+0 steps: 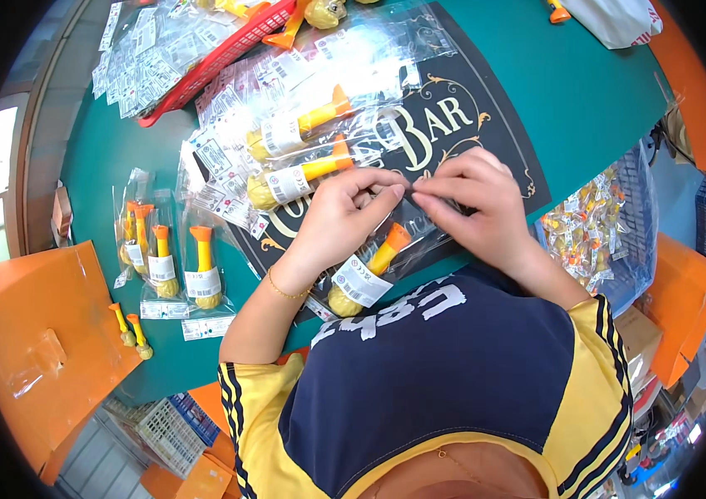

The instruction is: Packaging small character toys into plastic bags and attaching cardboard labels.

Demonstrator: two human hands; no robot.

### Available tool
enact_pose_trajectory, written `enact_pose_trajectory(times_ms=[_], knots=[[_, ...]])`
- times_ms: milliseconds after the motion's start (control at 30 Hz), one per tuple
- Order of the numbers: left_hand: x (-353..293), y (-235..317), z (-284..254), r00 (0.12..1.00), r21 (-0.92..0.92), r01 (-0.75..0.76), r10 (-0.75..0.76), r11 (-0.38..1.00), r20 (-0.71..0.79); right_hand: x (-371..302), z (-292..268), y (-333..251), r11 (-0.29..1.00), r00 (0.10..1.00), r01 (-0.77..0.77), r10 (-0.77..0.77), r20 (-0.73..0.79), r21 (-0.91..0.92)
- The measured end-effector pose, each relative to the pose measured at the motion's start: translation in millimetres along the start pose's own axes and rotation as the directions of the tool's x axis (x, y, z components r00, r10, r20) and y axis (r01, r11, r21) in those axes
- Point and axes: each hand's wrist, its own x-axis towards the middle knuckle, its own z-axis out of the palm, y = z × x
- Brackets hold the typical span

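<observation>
Over the dark printed mat [511, 179], both my hands meet at the upper edge of a clear plastic bag [419, 241]. Inside that bag lies a yellow-and-orange toy [386, 254] with a round yellow end and a white label round its middle. My left hand [349, 212] is closed, thumb and fingers pinching the bag's edge. Close beside it, my right hand [473, 195] pinches the same edge with its fingertips. Just beyond lie two similar bagged toys, a nearer one [290, 185] and a farther one [299, 130].
A red basket [211, 71] stands at the far left by a heap of labelled bags [141, 62]. Several bagged toys [203, 279] lie left on the green table [95, 200]. Two loose toys [138, 333] lie near its edge. At right, a blue crate [640, 216] holds many small packets.
</observation>
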Motion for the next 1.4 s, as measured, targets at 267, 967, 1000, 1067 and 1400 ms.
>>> enact_pose_trajectory(times_ms=[267, 967, 1000, 1067, 1400], knots=[[-2, -2, 0, 1.000, -0.145, -0.030, 0.028, 0.989, -0.011, -2, 13, -1, 0.999, 1.000, 0.009, -0.010, -0.021, -0.047], [-3, -11, 8, 0.937, 0.032, -0.314, 0.315, 0.949, -0.152, 6, -51, 30, 0.947, 0.972, -0.232, 0.214, -0.099, -0.224], [-1, -7, 7, 0.946, -0.045, -0.301, 0.292, 0.953, -0.138, -5, -70, 37, 0.944, 0.950, -0.312, 0.309, -0.037, -0.108], [2, -14, 6, 0.947, -0.084, -0.298, 0.284, 0.951, -0.148, -21, -108, 43, 0.890, 0.911, -0.404, 0.412, -0.008, -0.211], [6, -15, 13, 0.946, -0.334, -0.317, 0.273, 0.888, -0.174, -93, -120, 50, 0.749, 0.417, -0.192, 0.647, 0.639, -0.634]])
